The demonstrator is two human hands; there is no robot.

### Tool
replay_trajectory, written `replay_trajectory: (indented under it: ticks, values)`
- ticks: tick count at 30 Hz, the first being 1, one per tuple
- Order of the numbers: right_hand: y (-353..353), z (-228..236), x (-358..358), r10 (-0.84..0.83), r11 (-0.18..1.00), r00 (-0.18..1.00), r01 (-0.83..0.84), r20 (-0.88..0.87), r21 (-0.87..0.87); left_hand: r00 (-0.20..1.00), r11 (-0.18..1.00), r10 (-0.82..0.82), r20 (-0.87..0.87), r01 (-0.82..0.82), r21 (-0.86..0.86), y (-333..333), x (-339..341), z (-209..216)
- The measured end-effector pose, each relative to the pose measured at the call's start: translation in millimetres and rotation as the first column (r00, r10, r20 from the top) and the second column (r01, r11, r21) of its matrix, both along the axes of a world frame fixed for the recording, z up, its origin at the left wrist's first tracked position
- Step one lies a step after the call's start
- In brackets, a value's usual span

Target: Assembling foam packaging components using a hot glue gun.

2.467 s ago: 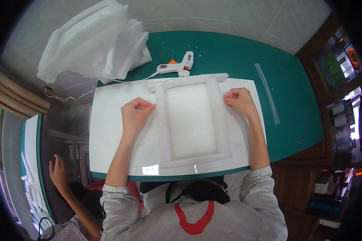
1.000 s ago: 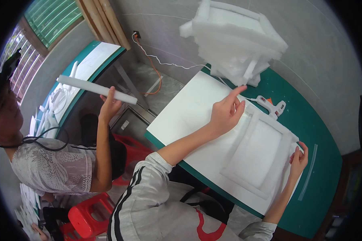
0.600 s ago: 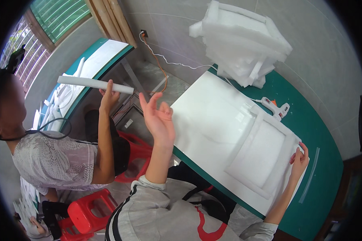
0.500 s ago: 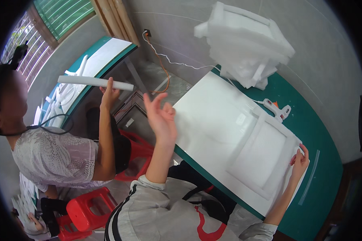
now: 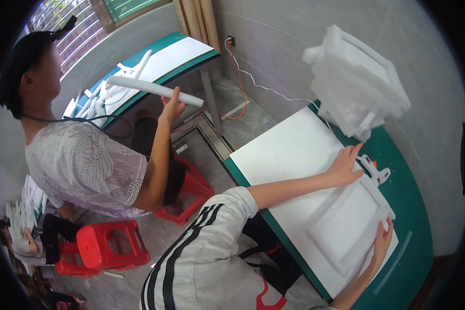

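A white foam frame, a flat panel with raised strips along its edges, lies on the white board at my right. My left hand is over the frame's far left corner, fingers stretched out, close to a white glue gun that it partly covers. My right hand has its fingers curled at the frame's right edge and grips it there. Part of the frame's far edge is hidden by my left hand.
Stacked white foam frames stand at the table's far side by the wall. A clear stick lies on the green table top. At left, a person holds a white foam tube beside a second table. Red stools stand behind.
My left hand has come down from the raised position at left to the frame's far corner. My right hand stays at the frame's right edge. The view has shifted.
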State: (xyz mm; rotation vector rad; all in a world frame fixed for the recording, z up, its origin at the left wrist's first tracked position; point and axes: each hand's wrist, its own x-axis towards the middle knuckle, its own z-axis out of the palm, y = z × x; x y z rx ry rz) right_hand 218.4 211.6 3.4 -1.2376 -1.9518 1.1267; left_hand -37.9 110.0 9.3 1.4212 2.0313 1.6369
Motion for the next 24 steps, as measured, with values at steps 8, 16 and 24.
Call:
replay_trajectory:
  ticks: [8, 16, 24]
  values:
    - [-15.1, 16.2, -10.4, -0.079, 0.989, 0.997, 0.081, 0.023, -0.127, 0.966, 0.977, -0.126, 0.226, 0.160, -0.143, -0.4, -5.1, -22.7]
    - [-18.4, 23.5, -6.0, -0.103, 0.978, 0.990, 0.119, 0.096, -0.174, 0.940, 0.973, -0.225, 0.256, 0.230, 0.010, 9.3, -0.9, -36.9]
    - [-14.3, 31.5, -15.7, 0.004, 0.945, 1.000, -0.012, -0.025, -0.327, 0.672, 0.985, -0.090, 0.735, 0.171, -0.036, -5.7, -8.3, -8.8]
